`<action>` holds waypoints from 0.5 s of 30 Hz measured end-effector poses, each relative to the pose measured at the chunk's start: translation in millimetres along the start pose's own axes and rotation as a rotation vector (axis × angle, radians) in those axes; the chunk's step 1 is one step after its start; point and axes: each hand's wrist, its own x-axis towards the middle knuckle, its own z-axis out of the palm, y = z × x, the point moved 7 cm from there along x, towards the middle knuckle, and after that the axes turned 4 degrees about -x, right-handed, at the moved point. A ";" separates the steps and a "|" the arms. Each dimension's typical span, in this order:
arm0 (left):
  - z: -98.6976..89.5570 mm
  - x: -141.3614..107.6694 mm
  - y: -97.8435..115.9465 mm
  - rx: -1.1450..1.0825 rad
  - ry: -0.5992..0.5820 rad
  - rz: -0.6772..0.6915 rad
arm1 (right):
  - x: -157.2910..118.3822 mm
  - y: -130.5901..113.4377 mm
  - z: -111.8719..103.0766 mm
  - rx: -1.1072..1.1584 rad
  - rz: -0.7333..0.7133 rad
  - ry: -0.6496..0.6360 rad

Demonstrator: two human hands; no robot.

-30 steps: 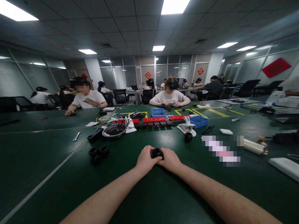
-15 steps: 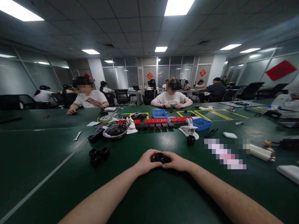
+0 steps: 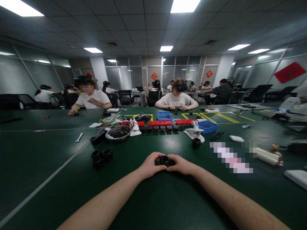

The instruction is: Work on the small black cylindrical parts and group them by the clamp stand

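In the head view, cupping a glossy black round plastic part (image 3: 164,160) between left hand (image 3: 150,166) and right hand (image 3: 181,165), on the worktop (image 3: 144,204), nearer and left of the white plastic clip (image 3: 189,132). Could skid sideways under uneven thumb pressure. Differs from a second ago in a more open right-hand curl.

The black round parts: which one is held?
The middle one, between the left hand and right hand; three others cluster on the left, and one sits by the white clamp.
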 end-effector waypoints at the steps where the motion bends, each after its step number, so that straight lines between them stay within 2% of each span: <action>1: 0.3 -0.1 -0.3 -0.003 0.001 -0.002 | -0.1 0.5 -0.2 -0.011 0.011 0.004; 8: 0.1 -0.7 -0.1 -0.011 0.015 -0.030 | -1.0 1.3 -2.7 -0.094 0.075 0.070; 12: -0.1 -1.9 4.9 -0.003 0.019 -0.058 | 1.3 7.0 -3.8 -0.228 0.078 0.144; 15: -0.3 -3.1 6.3 0.048 0.073 -0.090 | 3.2 12.0 -2.1 -0.365 0.131 0.220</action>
